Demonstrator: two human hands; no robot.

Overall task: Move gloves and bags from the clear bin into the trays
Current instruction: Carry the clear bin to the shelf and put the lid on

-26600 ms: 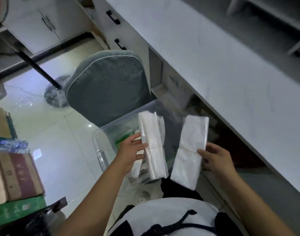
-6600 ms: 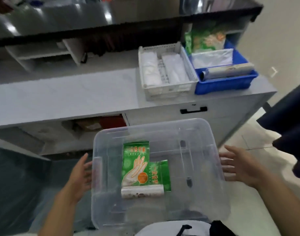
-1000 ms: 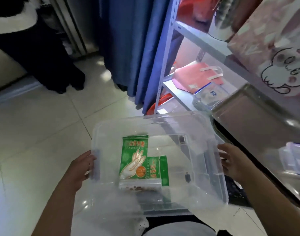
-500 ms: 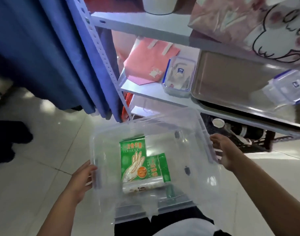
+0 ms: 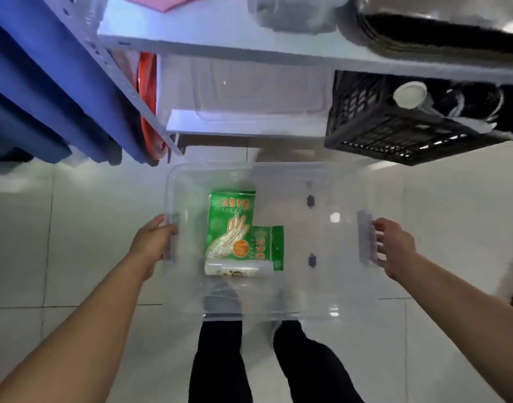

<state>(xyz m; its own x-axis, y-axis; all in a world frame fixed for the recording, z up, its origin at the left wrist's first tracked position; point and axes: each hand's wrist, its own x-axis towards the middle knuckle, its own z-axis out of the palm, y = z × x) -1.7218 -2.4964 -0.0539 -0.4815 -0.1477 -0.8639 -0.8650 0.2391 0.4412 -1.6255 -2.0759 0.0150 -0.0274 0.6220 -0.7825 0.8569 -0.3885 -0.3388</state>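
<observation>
So the person's standing over a clear bin [image 5: 322, 286], one hand on each side. Left hand [image 5: 155, 242] has its fingers [image 5: 168, 228] curled over the left handle, gripping it. Right hand [image 5: 395, 245] sits at the right handle with fingers [image 5: 379, 239] spread and loose, touching it at most; can't tell if it's really gripping. Inside the bin: a green glove pack [image 5: 230, 222], a smaller green pack [image 5: 268, 245] beside it, and a little plastic roll [image 5: 239, 269] lying across their near ends. Metal shelf [image 5: 249, 50] and black crate [image 5: 395, 126] right beyond, white tile floor [image 5: 75, 228] below.
</observation>
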